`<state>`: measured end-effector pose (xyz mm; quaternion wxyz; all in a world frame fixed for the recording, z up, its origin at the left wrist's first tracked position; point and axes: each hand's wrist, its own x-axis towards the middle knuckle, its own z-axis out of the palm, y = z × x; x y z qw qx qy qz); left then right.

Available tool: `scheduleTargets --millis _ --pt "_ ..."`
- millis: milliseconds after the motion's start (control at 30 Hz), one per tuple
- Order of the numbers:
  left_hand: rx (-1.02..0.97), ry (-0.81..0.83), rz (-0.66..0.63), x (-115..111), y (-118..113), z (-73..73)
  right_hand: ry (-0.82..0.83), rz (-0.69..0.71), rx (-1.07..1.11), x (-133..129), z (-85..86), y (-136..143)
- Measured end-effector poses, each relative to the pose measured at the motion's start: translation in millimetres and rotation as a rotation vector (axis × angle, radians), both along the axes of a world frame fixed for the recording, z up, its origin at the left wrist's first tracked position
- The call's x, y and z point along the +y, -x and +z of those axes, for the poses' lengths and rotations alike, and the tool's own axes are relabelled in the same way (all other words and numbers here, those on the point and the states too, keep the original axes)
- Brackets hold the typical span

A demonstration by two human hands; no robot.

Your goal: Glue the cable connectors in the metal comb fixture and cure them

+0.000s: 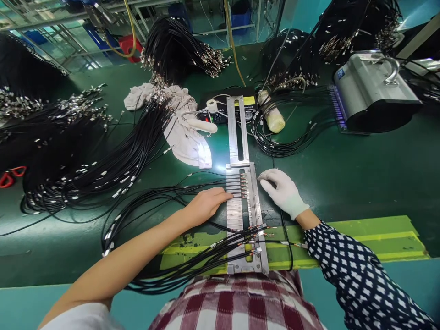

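Note:
A slotted metal fixture [234,217] lies in front of me, with several black cables [235,185] side by side across it, their bare connector ends pointing right. My left hand [207,205], bare, is closed at the fixture's left edge, its fingertips pinching the lowest cable of that row. My right hand [282,190] wears a white glove and hovers just right of the fixture's rail. Its thumb and forefinger are drawn together; whether something small is between them I cannot make out. A loose bundle of black cables [202,256] crosses the fixture's lower end.
Left lie big heaps of black cables [137,142] and red-handled scissors [12,176]. A white cloth [185,133], a lit lamp [205,158] and a black control box [216,117] stand behind the fixture. A metal machine [374,87] is at the right. Yellow-green tape [360,238] covers the table's front edge.

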<state>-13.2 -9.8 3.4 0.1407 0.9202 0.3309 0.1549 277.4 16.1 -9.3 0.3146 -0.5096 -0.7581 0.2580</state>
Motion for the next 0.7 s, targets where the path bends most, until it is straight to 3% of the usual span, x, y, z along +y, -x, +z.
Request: scheduleTargets --millis 133,233,467,600,700 --pt "0.110 -0.322 0.090 -13 -5 -9.3 -0.001 0.004 0.002 0 1.0 0" --pt "0.146 -0.348 0.165 -26 -6 -13.3 0.003 0.001 -0.006 0 2.3 1" --pt "0.183 -0.218 0.193 -39 -4 -16.4 -0.013 -0.001 -0.023 4 0.1 1" --pt "0.068 0.017 0.124 -42 1 1.9 -0.010 0.013 0.086 -6 5.0 -3" --pt "0.003 0.280 0.049 -51 10 17.7 0.032 0.135 0.124 -28 13.7 -3"
